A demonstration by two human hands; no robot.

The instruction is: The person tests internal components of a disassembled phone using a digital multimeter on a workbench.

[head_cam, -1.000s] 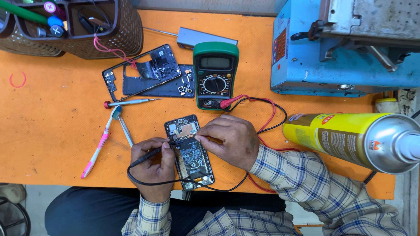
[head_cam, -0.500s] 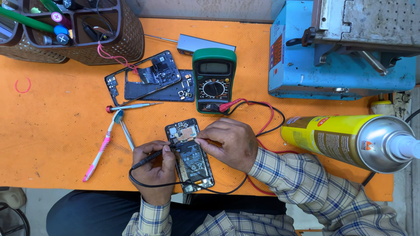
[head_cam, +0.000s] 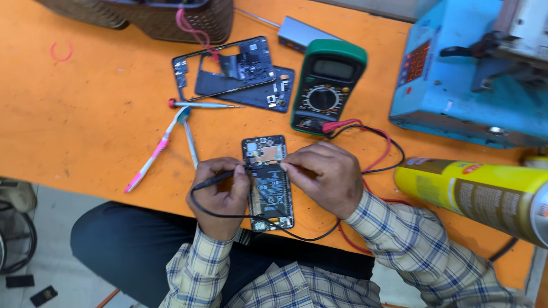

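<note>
An opened phone (head_cam: pixel 267 181) with its back off lies on the orange table (head_cam: pixel 85 120), showing its battery and circuit board. My left hand (head_cam: pixel 220 194) grips a black multimeter probe (head_cam: pixel 214 180), its tip touching the phone's board. My right hand (head_cam: pixel 325 175) pinches a red probe against the board from the other side; the probe itself is mostly hidden by my fingers. Black and red leads (head_cam: pixel 377 145) run up to a green multimeter (head_cam: pixel 328 85) just beyond the phone.
A phone frame and back cover (head_cam: pixel 240 71) lie at the back, with a red-tipped screwdriver (head_cam: pixel 202 105), a pink brush (head_cam: pixel 154 153) and tweezers (head_cam: pixel 190 141) to the left. A yellow spray can (head_cam: pixel 474 191) lies right. A blue machine (head_cam: pixel 474 68) and wicker basket (head_cam: pixel 171 17) stand behind.
The head camera has moved closer and shifted, so the phone and hands look larger. Both hands stay on the phone with the probes held at the board.
</note>
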